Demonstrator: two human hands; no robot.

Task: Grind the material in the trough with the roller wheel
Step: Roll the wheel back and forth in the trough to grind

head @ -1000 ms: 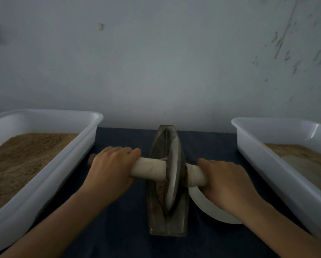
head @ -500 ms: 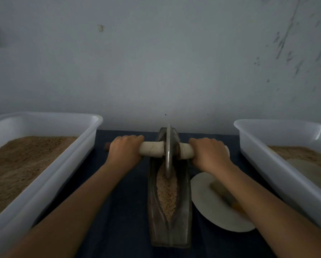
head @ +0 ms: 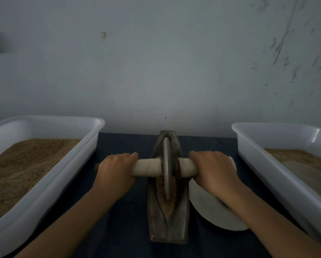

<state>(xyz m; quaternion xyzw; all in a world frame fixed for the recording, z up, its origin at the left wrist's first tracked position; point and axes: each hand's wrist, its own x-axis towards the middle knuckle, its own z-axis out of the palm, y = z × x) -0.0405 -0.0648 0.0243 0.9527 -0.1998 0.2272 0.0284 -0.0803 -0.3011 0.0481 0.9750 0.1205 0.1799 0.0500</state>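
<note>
Both hands, left [head: 117, 169] and right [head: 214, 169], grip the axle [head: 146, 170]; keep the wheel [head: 166, 168] upright between them, rolling along the trough [head: 154, 211] over the material [head: 168, 206].

A white tub [head: 77, 164] of brown powder [head: 25, 164] sits at the left, and another tub [head: 267, 164] at the right. A white plate [head: 211, 211] lies on the dark blue cloth [head: 126, 229]. A pale wall [head: 156, 71] stands at the far side.

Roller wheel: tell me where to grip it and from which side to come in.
Grip the roller wheel by the pale wrapped axle handles that stick out on either side of the disc, one hand per side, coming down from above. The left hand and right hand do so now. The thin disc stands on edge in the narrow trough, so only the handles offer hold.
</note>
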